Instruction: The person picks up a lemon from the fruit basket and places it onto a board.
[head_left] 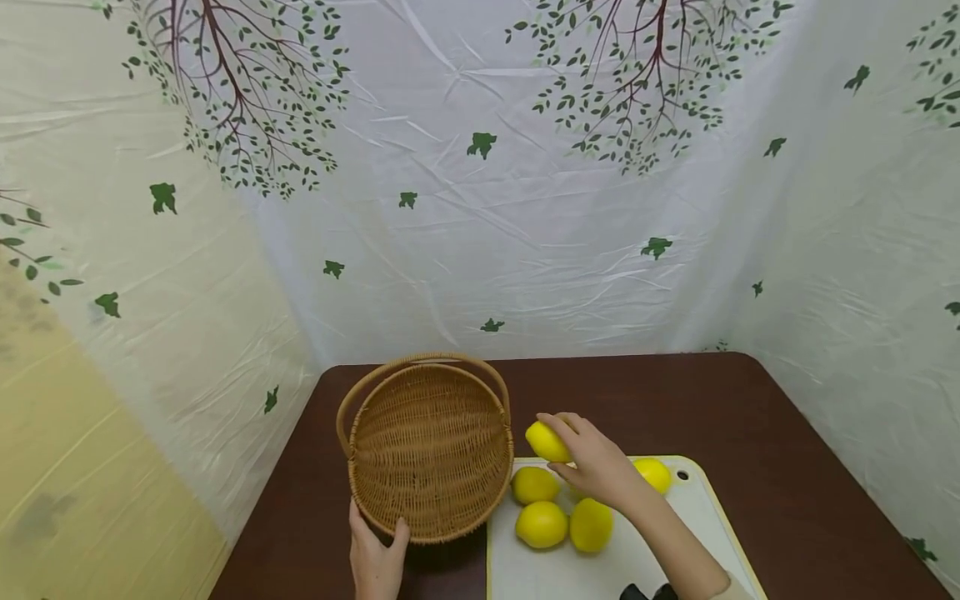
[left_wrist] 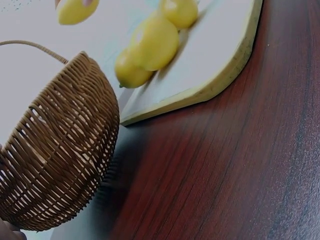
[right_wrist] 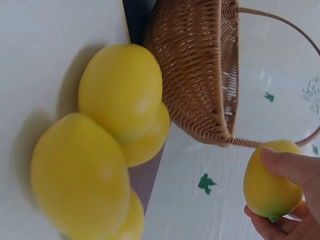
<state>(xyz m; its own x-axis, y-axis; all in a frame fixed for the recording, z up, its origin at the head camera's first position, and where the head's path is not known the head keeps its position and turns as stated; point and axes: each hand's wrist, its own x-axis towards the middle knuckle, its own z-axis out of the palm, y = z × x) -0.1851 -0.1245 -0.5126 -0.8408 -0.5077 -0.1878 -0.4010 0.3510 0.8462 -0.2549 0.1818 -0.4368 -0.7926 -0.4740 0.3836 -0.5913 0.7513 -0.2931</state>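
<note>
My left hand [head_left: 378, 558] grips the near rim of a round wicker basket [head_left: 431, 450], its thumb over the edge. The basket is tilted so its open mouth shows in the head view, with the arched handle at the far side. Just right of the basket, my right hand [head_left: 600, 471] holds a yellow lemon [head_left: 546, 443] between thumb and fingers. In the right wrist view that lemon [right_wrist: 267, 187] has its green-tinged tip showing. Several more lemons [head_left: 542, 525] lie on a white cutting board [head_left: 693, 508], below and beside the right hand.
Another lemon [head_left: 652, 473] lies near the board's far right corner, partly behind the right wrist. A dark object [head_left: 647, 593] shows at the bottom edge of the head view. The dark brown table [head_left: 787, 500] is backed by white sheeting [head_left: 480, 233] printed with leaves.
</note>
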